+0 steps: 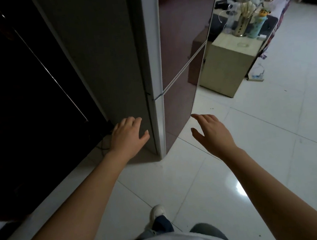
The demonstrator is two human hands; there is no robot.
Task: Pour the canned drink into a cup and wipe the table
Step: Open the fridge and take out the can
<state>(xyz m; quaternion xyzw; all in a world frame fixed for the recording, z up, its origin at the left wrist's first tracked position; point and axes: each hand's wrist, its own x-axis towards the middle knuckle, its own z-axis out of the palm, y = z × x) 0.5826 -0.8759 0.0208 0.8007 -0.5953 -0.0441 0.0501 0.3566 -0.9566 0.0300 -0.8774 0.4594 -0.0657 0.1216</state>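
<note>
White shoe [158,212] on glossy tiled floor [263,148], both hands' fingers apart, empty, fridge [129,64] ahead

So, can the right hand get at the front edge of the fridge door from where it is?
Probably yes. The right hand is open and empty, hovering just beside the lower fridge door, with only bare floor tiles between them. The left hand is at the fridge's side panel, out of the way.
</note>
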